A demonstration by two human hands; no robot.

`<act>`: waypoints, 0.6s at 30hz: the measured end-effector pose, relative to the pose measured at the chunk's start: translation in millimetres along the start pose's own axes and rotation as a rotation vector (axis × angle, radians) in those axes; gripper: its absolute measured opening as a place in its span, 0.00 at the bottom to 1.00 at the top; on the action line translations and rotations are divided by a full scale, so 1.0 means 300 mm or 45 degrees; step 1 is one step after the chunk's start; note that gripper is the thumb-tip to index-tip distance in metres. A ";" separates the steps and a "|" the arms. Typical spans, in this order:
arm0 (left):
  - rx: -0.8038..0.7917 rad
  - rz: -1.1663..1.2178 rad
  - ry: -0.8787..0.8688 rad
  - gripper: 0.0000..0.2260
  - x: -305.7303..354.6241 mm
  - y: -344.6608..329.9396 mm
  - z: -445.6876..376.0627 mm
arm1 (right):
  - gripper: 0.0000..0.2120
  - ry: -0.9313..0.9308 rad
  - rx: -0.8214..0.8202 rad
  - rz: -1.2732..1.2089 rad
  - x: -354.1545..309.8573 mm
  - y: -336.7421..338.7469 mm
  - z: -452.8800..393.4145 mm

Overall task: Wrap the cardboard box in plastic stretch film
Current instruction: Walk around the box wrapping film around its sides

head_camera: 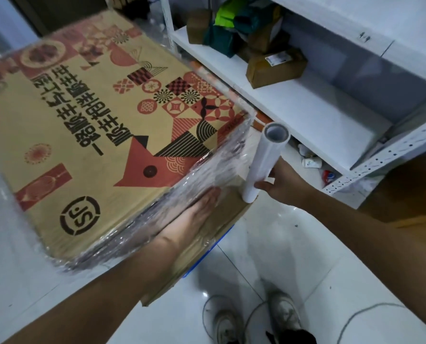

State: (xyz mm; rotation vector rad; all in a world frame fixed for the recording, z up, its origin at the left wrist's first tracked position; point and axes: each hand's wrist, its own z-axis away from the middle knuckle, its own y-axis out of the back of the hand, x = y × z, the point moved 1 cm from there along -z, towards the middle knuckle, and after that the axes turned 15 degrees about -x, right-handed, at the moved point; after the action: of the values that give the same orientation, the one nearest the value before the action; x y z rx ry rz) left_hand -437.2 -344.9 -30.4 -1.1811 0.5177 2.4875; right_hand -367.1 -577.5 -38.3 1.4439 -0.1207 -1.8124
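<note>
A large brown cardboard box [87,135] with red and black printed patterns fills the left half of the view. Clear stretch film [214,165] covers its near side, wrinkled and shiny. My left hand [194,214] lies flat with straight fingers against that filmed side. My right hand [281,180] grips the lower part of a white roll of stretch film [264,160], held upright just right of the box's near corner. Film runs from the roll onto the box corner.
A white metal shelf unit [306,95] stands close on the right, with brown parcels [276,68] and green bags [229,18] on it. Small litter lies under the shelf. My shoes [256,321] and a thin cable are on the glossy white tile floor.
</note>
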 end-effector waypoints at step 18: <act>-0.187 0.112 -0.214 0.29 0.010 0.098 -0.226 | 0.30 0.391 -0.237 -0.120 0.015 0.081 -0.155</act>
State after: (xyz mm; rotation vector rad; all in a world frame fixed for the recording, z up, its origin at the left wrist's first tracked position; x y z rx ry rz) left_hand -407.1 -401.5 -67.5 -1.0069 0.3535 2.7099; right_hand -314.8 -578.6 -45.0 1.5932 0.2687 -1.6045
